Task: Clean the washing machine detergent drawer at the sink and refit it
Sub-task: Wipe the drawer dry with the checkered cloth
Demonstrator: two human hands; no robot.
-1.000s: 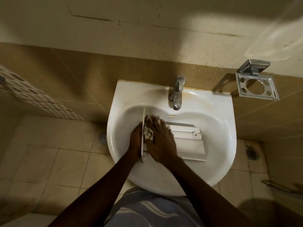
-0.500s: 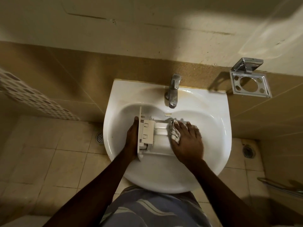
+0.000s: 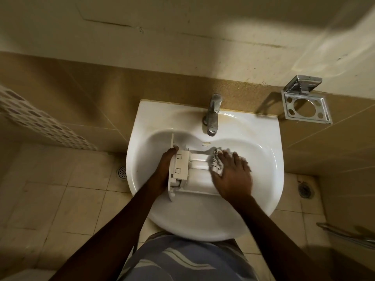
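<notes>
The white detergent drawer (image 3: 187, 169) lies across the basin of the white sink (image 3: 263, 159), its front panel standing on edge at the left. My left hand (image 3: 165, 165) grips that front panel from the left side. My right hand (image 3: 231, 175) presses a patterned cloth (image 3: 215, 163) down on the right part of the drawer; the fingers lie spread over the cloth. The hand hides the drawer's right end.
A chrome tap (image 3: 212, 116) stands at the back of the sink, with no water running. A chrome holder (image 3: 306, 106) hangs on the wall to the right. Floor drains (image 3: 121, 172) lie on the tiled floor either side. A metal rail (image 3: 349, 234) is at lower right.
My right hand slid the cloth from the drawer's left end, by the front panel, to its right part. My left hand kept its hold on the panel.
</notes>
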